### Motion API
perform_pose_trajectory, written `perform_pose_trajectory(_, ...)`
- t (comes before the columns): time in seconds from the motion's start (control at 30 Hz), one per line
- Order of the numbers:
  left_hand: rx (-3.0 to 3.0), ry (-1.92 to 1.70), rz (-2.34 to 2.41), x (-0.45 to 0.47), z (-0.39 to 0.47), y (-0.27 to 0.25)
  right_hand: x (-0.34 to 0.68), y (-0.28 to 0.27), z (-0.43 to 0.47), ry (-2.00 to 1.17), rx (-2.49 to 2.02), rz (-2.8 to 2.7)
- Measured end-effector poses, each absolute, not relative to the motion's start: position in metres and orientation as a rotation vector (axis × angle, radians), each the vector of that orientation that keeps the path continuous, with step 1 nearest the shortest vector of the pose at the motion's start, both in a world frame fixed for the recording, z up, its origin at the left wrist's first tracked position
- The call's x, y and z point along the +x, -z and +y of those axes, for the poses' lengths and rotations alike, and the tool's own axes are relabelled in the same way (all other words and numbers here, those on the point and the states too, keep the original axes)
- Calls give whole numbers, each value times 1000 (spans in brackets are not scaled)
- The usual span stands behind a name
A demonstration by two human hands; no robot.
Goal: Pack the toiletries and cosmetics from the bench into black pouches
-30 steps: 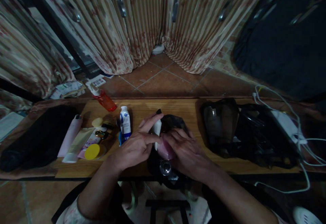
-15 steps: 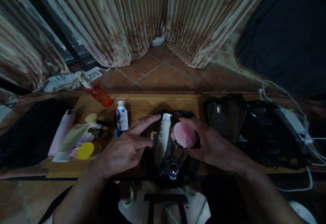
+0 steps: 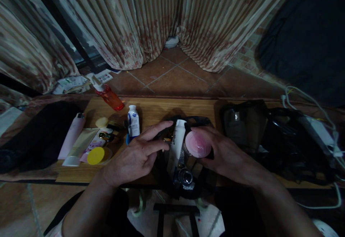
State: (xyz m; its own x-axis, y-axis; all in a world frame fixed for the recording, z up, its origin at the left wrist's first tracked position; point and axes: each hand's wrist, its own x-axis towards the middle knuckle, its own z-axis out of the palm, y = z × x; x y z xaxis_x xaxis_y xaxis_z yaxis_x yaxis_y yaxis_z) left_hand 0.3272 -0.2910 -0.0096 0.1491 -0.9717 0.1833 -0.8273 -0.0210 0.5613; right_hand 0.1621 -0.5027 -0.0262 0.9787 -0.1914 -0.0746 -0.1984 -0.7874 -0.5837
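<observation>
A black bag (image 3: 201,121) sits on the wooden table in front of me, its mouth facing up. My right hand (image 3: 223,150) is wrapped round a pink-lidded jar (image 3: 198,144) at the bag's right side. On the left, my left hand (image 3: 138,151) has thumb and index finger spread apart against the bag's edge; its other fingers curl under, partly hidden. Between the hands a white tube (image 3: 178,138) stands tilted inside the bag. Nearer to me in the bag is a bottle with a shiny round cap (image 3: 185,177). Smaller items deeper inside are too dark to name.
To the left lie a toothpaste-like white and blue tube (image 3: 133,122), a red pump bottle (image 3: 111,98), a yellow-lidded jar (image 3: 96,156), a beige tube (image 3: 81,147) and a pink bottle (image 3: 72,135). Black mesh bags (image 3: 293,147) and white cables (image 3: 318,106) are at the right.
The whole view has shifted slightly, so things appear a little further right. Both hands keep nearly the same places at the bag, the right still round the jar.
</observation>
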Motion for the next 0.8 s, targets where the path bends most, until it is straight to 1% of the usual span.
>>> perform_pose_trajectory(0.8, 1894, 342, -1691, 328, -291, 11, 164, 23, -502, -13, -2454, 259)
